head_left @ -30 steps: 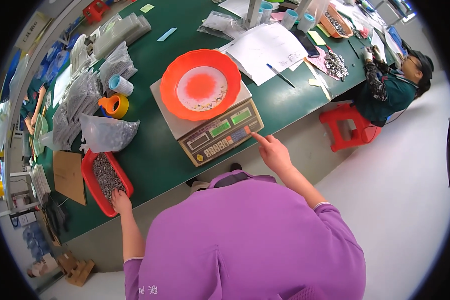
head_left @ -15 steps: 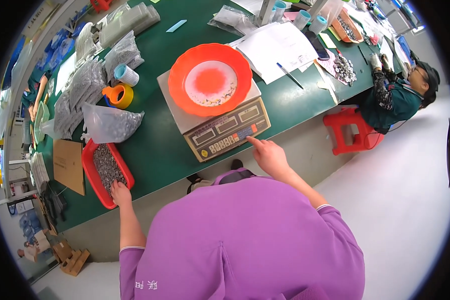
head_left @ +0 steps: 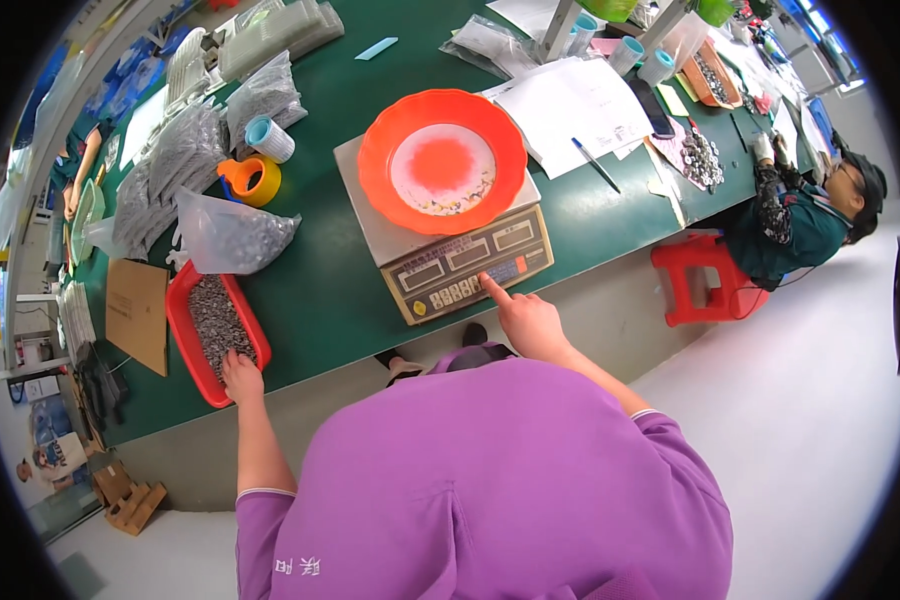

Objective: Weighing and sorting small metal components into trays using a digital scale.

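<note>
The index finger of my right hand (head_left: 526,322) is stretched onto the keypad of a beige counting scale (head_left: 410,297), its other fingers curled with nothing visible in them. A wide orange-red plastic bowl (head_left: 440,163) with a scalloped rim rests on the scale's metal platform. Small bits lie along the inside of its near right side. To the left, my left hand (head_left: 242,378) reaches over the near end of a red plastic tray (head_left: 178,315). Its fingers lie slightly apart on the small grey metal parts (head_left: 215,318) heaped there; the fingertips are partly hidden among them.
Beyond the tray are a clear bag of parts (head_left: 235,232), tape rolls (head_left: 252,180), a blue-white cup (head_left: 269,138) and several filled bags. Cardboard (head_left: 137,315) stands left. Papers (head_left: 575,112) and a pen (head_left: 596,165) lie right; a co-worker (head_left: 800,215) sits by a red stool (head_left: 705,280).
My right index finger has shifted left across the scale's keypad. My left hand stays at the tray's near end. The table scene has slid slightly to the right in view.
</note>
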`<state>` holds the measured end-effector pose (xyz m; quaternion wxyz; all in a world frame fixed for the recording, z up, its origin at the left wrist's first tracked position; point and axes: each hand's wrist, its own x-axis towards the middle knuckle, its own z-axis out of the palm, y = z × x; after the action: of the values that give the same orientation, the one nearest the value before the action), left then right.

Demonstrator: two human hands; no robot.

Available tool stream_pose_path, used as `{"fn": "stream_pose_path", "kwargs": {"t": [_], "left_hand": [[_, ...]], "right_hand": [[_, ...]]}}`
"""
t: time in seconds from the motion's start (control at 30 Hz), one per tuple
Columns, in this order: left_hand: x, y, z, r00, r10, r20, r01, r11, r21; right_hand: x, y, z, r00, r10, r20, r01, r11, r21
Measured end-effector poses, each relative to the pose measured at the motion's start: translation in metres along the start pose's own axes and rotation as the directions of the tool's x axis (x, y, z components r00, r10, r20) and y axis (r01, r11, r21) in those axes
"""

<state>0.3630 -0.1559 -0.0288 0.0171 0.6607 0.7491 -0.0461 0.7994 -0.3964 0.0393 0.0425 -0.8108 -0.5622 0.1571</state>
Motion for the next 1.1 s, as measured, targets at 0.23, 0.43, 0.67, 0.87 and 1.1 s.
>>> {"fn": "stream_pose_path", "kwargs": {"t": [0.23, 0.43, 0.67, 0.87, 1.1], "left_hand": [[0.008, 0.003, -0.008, 0.992, -0.003, 0.125, 0.003, 1.000, 0.006], [0.024, 0.018, -0.015, 0.953, -0.101, 0.287, 0.116, 0.993, -0.035], [0.019, 0.032, -0.033, 0.975, -0.024, 0.219, 0.056, 0.989, -0.139], [0.030, 0.013, -0.029, 0.977, 0.188, 0.098, -0.170, 0.970, -0.173], [0.053, -0.008, -0.019, 0.929, 0.354, 0.104, -0.298, 0.886, -0.354]], "right_hand": [[0.015, 0.000, 0.003, 0.997, -0.076, -0.005, 0.076, 0.996, 0.043], [-0.022, -0.030, -0.012, 0.981, -0.059, 0.184, -0.037, 0.879, 0.476], [0.009, -0.073, 0.003, 0.968, -0.216, 0.132, 0.111, 0.832, 0.544], [0.046, -0.135, 0.016, 0.912, -0.270, 0.308, 0.012, 0.770, 0.638], [0.120, -0.248, 0.072, 0.758, -0.459, 0.464, 0.052, 0.752, 0.658]]}}
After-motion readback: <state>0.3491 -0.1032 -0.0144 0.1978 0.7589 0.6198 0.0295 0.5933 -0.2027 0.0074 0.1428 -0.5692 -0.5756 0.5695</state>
